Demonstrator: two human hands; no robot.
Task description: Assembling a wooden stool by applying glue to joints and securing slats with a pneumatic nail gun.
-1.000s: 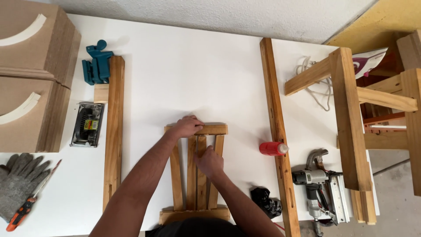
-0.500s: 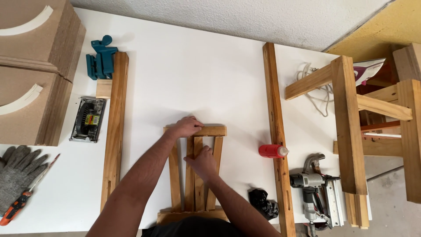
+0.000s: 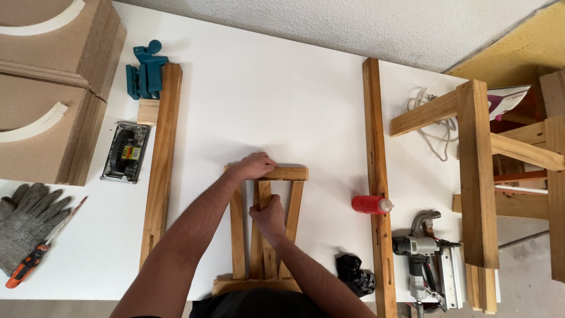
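A white counter (image 3: 282, 112) stands against a rough plastered wall, with a small wooden frame (image 3: 265, 229) of slats lying near its front edge. The left hand (image 3: 254, 166) presses down, fingers curled, on the frame's top crosspiece (image 3: 288, 174). The right hand (image 3: 269, 215) is clenched around the middle slats (image 3: 262, 191). Compared with half a second ago, the right hand sits slightly lower on the slats, while the left has stayed put. The frame's bottom rail is partly cut off by the person's dark clothing. A red glue bottle (image 3: 371, 204) lies against a long wooden rail (image 3: 376, 176) to the right.
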